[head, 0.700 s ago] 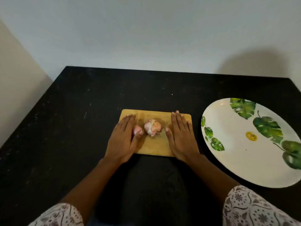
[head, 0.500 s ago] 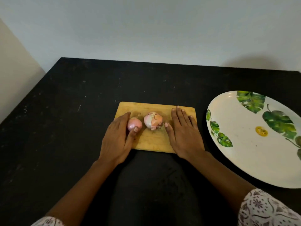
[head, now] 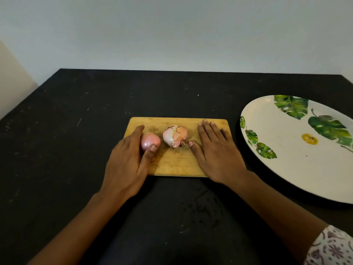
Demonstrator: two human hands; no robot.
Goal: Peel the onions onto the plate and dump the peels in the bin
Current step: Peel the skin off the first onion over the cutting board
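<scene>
Against a pale wall (head: 172, 35), the scuffed black surface (head: 76, 150) carries a wooden cutting board (head: 175, 165) in front of me and a leaf-printed plate (head: 286, 178) off to my right. My left hand (head: 126, 165) cups the smaller onion (head: 150, 141) on the board, thumb against its near side and fingers along its left. My right hand (head: 217, 155) lies flat on the board, fingers straight, thumb just beside the larger onion (head: 174, 135), whose skin is cracked.

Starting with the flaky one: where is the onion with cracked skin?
Head view: the cracked-skin onion sits mid cutting board, between the smaller pink onion at the left hand and the right hand.
</scene>
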